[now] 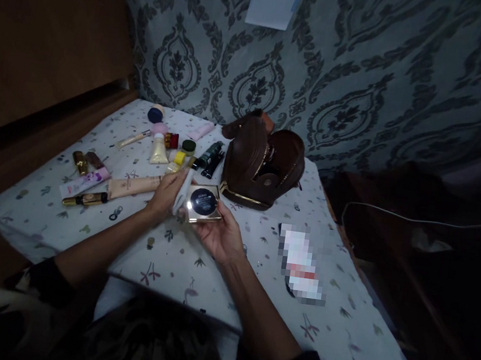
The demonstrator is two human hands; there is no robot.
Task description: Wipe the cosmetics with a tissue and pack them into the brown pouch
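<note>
Over the middle of a bench (355, 351) with a white cover printed with little plants (252, 291), a flat, square, shiny gold case with a round black middle (203, 203) is held up between two hands. The right hand (222, 236) grips it from the near right side, its thumb on the edge and the other fingers under it. The left hand (167, 192) has its fingers closed on a soft, pale grey cloth (183, 192), which seems to touch the left edge of the case.

The case looks smooth, so it could slip if the right hand gets loose or the cloth pushes too hard. A drop onto the bench might crack it. The cloth could also snag on a corner and pull the case crooked. The left hand is just beside a long peach squeeze tube (130, 188), so a wide swing to the left could knock that away.

Both arms reach in from the near side and come together at the case, like a V. The left arm slants far and right, and the right arm slants far and left, with the palm seeming to face up.
</note>
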